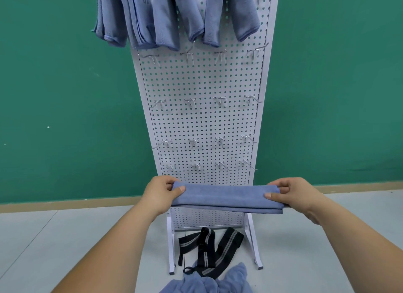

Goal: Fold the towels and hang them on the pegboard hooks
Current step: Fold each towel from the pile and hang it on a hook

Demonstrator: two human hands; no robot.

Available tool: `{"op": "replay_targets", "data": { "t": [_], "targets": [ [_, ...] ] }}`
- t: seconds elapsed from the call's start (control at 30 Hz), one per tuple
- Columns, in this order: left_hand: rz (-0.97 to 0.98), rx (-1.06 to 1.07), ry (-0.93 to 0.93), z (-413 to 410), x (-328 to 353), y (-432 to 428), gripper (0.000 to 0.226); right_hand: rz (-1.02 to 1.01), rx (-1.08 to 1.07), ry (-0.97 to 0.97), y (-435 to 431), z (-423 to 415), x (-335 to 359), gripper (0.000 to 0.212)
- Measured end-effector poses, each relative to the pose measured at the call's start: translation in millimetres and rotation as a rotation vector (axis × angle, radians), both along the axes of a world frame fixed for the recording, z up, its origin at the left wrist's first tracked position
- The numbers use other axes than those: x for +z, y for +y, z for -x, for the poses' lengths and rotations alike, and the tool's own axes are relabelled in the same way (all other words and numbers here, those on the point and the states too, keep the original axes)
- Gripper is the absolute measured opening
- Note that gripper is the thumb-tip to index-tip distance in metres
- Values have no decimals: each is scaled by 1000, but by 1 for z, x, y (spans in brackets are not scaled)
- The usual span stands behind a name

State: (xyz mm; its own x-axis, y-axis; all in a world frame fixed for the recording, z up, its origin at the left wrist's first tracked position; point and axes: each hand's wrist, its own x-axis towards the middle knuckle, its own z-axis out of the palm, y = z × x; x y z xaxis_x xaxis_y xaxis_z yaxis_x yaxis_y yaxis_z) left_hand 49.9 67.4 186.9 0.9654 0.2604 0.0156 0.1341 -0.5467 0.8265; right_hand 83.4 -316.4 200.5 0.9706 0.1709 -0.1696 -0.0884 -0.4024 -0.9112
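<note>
**Wall** [65,96]: green, matte and plain, spanning the full width of the room's far side. Two small pale specks [48,127] sit on its left part, possibly chipped paint, though they are hard to tell at this range.

**Skirting** [65,202]: a low tan strip along the foot of the wall, on both sides.

**Floor** [43,244]: pale grey and smooth, laid in large panels. One thin seam [32,235] runs slantwise at the left.

**Straps** [209,247]: black with a grey centre stripe, lying loose and crossed on the floor near the wall.

**Light**: even and soft, with only faint shadows.
</note>
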Motion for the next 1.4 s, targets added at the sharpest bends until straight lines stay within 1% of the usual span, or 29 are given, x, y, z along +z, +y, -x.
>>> {"op": "replay_targets", "data": {
  "t": [0.1, 0.17, 0.23, 0.33, 0.43, 0.5, 0.57, 0.7, 0.77, 0.83, 0.93, 1.0, 1.07, 1.13, 1.27, 1.4],
  "targets": [
    [-256, 14, 45, -2, -4, -12, 22, 121, -41, 16, 5, -5, -13, 20],
    [-302, 16, 107, -2, -7, -19, 24, 153, -48, 70, 10, -6, -20, 18],
    [-251, 5, 173, 1, -9, -26, 22, 176, -52, 100, 17, -3, -22, 17],
    [-139, -15, 198, 2, -9, -40, 20, 193, -91, 69, 32, 1, -18, 18],
    [-21, -23, 168, 5, -1, -58, 17, 205, -130, -50, 55, 8, -14, 16],
    [34, -45, 150, 7, 2, -69, 18, 252, -128, -148, 71, 13, -12, 22],
    [105, -82, 153, 9, 3, -81, 27, 233, -104, -190, 89, 20, -10, 29],
    [286, -83, 149, 10, 0, -103, 59, 67, -65, -155, 117, 34, -15, 42],
    [342, -58, 125, 10, -1, -107, 65, 5, -99, -138, 123, 36, -18, 47],
    [349, -44, 96, 11, -1, -107, 58, -48, -144, -121, 123, 38, -18, 47],
    [344, -103, 40, 16, 3, -109, 26, -88, -159, -158, 121, 42, -14, 40],
    [341, -150, -13, 20, 7, -114, 18, -91, -169, -223, 120, 46, -7, 33],
    [333, -178, -50, 24, 15, -119, 25, -96, -193, -294, 117, 50, 2, 26],
    [340, -196, -90, 26, 28, -122, 34, -104, -224, -363, 113, 52, 11, 26],
    [347, -217, -184, 32, 58, -132, 38, -101, -250, -448, 104, 59, 40, 22],
    [272, -207, -278, 32, 92, -144, 46, -78, -301, -518, 94, 61, 77, 24]
  ]
}}
